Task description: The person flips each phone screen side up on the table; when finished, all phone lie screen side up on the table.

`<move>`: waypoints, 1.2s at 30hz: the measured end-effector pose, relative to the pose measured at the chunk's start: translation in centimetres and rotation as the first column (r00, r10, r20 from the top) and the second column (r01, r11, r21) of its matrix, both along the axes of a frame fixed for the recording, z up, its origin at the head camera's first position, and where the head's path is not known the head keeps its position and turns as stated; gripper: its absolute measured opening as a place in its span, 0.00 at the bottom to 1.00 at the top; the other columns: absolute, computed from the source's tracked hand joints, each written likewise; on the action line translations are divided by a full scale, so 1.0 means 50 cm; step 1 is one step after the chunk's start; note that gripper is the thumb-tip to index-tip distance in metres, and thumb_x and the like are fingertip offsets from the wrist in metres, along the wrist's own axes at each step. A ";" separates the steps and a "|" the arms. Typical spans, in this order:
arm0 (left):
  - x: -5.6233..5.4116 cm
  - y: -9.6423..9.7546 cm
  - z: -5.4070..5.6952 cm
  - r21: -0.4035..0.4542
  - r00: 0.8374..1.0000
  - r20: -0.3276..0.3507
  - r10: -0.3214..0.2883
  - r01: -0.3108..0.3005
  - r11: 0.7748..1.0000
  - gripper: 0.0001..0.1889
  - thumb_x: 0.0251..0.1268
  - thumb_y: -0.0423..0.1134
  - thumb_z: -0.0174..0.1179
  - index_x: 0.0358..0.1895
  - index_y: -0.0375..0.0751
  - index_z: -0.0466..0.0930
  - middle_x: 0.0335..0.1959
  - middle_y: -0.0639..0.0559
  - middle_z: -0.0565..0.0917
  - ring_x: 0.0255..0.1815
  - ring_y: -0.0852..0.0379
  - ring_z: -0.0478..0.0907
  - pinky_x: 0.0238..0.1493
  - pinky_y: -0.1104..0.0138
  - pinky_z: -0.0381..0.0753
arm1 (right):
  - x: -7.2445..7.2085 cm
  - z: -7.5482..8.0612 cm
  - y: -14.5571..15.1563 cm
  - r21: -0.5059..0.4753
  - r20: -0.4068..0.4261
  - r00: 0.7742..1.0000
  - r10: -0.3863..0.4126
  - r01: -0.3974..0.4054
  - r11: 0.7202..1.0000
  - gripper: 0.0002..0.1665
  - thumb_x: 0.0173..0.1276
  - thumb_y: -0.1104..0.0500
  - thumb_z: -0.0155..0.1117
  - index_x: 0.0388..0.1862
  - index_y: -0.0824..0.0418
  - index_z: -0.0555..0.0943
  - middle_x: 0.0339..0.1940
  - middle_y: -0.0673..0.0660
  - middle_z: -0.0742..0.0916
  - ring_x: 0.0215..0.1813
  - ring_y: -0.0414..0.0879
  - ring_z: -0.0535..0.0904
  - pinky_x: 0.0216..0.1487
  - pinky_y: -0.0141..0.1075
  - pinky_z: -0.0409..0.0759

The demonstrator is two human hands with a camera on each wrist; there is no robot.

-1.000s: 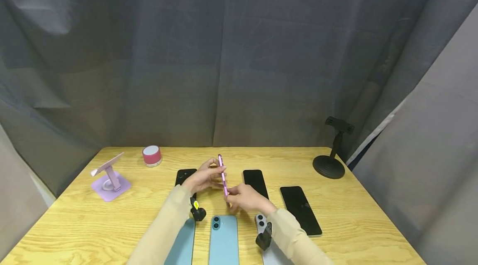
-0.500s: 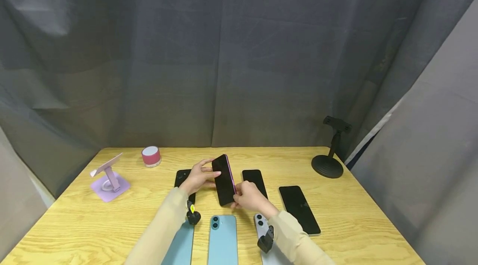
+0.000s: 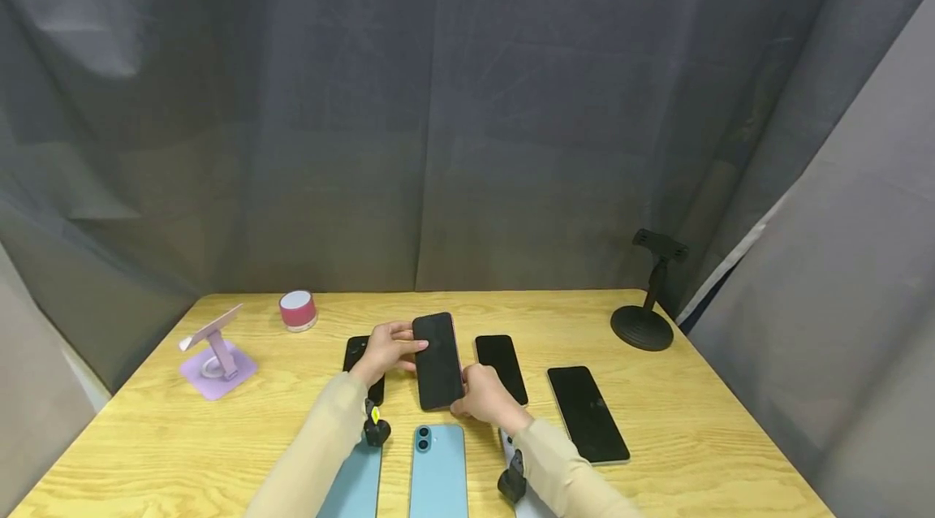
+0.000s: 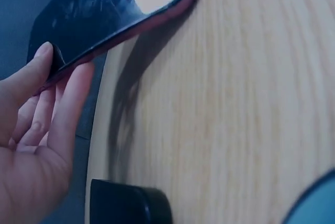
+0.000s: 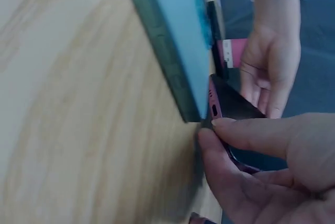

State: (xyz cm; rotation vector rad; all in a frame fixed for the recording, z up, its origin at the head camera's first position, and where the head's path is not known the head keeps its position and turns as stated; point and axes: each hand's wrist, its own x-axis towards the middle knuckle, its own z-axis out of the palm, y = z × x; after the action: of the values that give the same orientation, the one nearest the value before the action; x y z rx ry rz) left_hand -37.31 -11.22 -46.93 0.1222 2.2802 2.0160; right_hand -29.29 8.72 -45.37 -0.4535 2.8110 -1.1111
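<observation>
A smartphone (image 3: 437, 362) with a black screen and pink-purple edge faces up between both hands at mid-table. My left hand (image 3: 385, 352) pinches its left edge, thumb on the screen and fingers behind. At the lower right corner, my right hand (image 3: 484, 396) grips it with thumb and forefinger. In the left wrist view, the phone (image 4: 110, 14) hangs above the wood and casts a shadow. The right wrist view shows the charging port on its bottom edge, near my right thumb (image 5: 251, 132). A black phone (image 3: 355, 351) lies partly behind my left hand.
Two blue phones (image 3: 438, 469) (image 3: 356, 481) and a white phone (image 3: 532, 505) lie in front. To the right are two black-screened phones (image 3: 501, 364) (image 3: 588, 414). A purple stand (image 3: 219, 368), pink-and-white cylinder (image 3: 298, 312) and black stand (image 3: 643, 327) are farther back on the table (image 3: 131, 437).
The phone has turned from edge-on to screen facing up and has been lowered slightly. My right hand moved a little right along with its lower corner; both hands keep hold of it.
</observation>
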 end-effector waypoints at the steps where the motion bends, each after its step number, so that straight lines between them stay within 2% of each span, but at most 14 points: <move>1: 0.000 0.001 0.001 -0.014 1.000 -0.005 0.005 -0.005 1.000 0.29 0.57 0.32 0.67 0.62 0.29 0.70 0.53 0.33 0.77 0.36 0.54 0.83 0.30 0.60 0.86 | 0.001 -0.001 -0.002 0.026 -0.012 1.000 -0.013 0.013 1.000 0.11 0.49 0.68 0.75 0.30 0.69 0.81 0.18 0.51 0.78 0.20 0.41 0.70 0.20 0.31 0.68; 4: 0.001 0.004 0.006 -0.062 1.000 -0.020 0.011 -0.012 0.998 0.28 0.57 0.33 0.68 0.61 0.31 0.72 0.51 0.36 0.78 0.30 0.57 0.82 0.27 0.62 0.85 | 0.002 -0.005 -0.009 0.071 -0.057 0.998 -0.040 0.044 0.997 0.12 0.46 0.65 0.79 0.20 0.65 0.80 0.14 0.48 0.74 0.19 0.40 0.65 0.19 0.30 0.63; 7: 0.002 0.005 0.010 -0.094 1.000 -0.025 0.018 -0.020 0.995 0.28 0.56 0.34 0.69 0.61 0.33 0.72 0.53 0.36 0.77 0.26 0.58 0.81 0.26 0.63 0.85 | 0.002 -0.008 -0.012 0.072 -0.070 0.996 -0.057 0.062 0.996 0.15 0.44 0.64 0.80 0.15 0.63 0.79 0.11 0.47 0.72 0.17 0.40 0.63 0.18 0.30 0.60; 15: 0.003 0.012 0.007 -0.129 1.000 -0.014 0.028 -0.029 0.991 0.27 0.59 0.32 0.66 0.62 0.30 0.72 0.52 0.34 0.79 0.29 0.56 0.83 0.26 0.63 0.85 | 0.000 -0.010 -0.012 0.026 -0.075 0.994 -0.076 0.078 0.997 0.13 0.43 0.66 0.80 0.14 0.65 0.81 0.09 0.44 0.67 0.16 0.39 0.59 0.16 0.29 0.57; 22: 0.011 0.016 0.006 -0.195 1.000 0.008 0.010 -0.008 0.981 0.25 0.61 0.31 0.64 0.61 0.25 0.71 0.54 0.30 0.78 0.34 0.53 0.85 0.31 0.63 0.86 | 0.001 -0.012 -0.011 0.018 -0.080 0.995 -0.065 0.067 0.998 0.11 0.44 0.65 0.80 0.17 0.66 0.84 0.08 0.45 0.71 0.14 0.38 0.61 0.15 0.28 0.59; 27: 0.018 0.014 0.002 -0.250 1.000 0.011 -0.030 0.031 0.968 0.22 0.60 0.29 0.64 0.55 0.20 0.74 0.50 0.28 0.80 0.39 0.47 0.85 0.34 0.65 0.86 | 0.000 -0.013 -0.007 -0.011 -0.056 0.996 -0.065 0.064 0.998 0.13 0.46 0.65 0.79 0.15 0.67 0.82 0.07 0.44 0.63 0.12 0.38 0.56 0.15 0.28 0.54; 30: 0.024 0.013 0.000 -0.268 0.999 0.019 -0.029 0.033 0.963 0.22 0.60 0.28 0.63 0.55 0.18 0.73 0.51 0.26 0.79 0.40 0.44 0.85 0.34 0.65 0.86 | -0.002 -0.014 -0.004 -0.021 -0.052 0.997 -0.053 0.052 0.998 0.15 0.47 0.65 0.79 0.12 0.67 0.80 0.06 0.43 0.59 0.11 0.37 0.54 0.14 0.28 0.52; 36: 0.034 0.018 0.004 -0.304 0.999 0.012 -0.037 0.039 0.952 0.23 0.62 0.28 0.61 0.57 0.17 0.70 0.53 0.24 0.76 0.40 0.43 0.85 0.35 0.64 0.86 | -0.003 -0.013 0.000 -0.037 -0.045 0.998 -0.044 0.043 0.998 0.16 0.48 0.66 0.78 0.10 0.68 0.79 0.05 0.43 0.58 0.09 0.37 0.52 0.13 0.27 0.50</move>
State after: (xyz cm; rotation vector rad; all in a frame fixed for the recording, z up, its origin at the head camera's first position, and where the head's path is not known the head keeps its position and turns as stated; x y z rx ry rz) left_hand -35.60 -10.34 -46.73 0.1339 2.5279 1.6180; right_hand -29.42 8.71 -46.02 -0.4286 2.8577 -1.1770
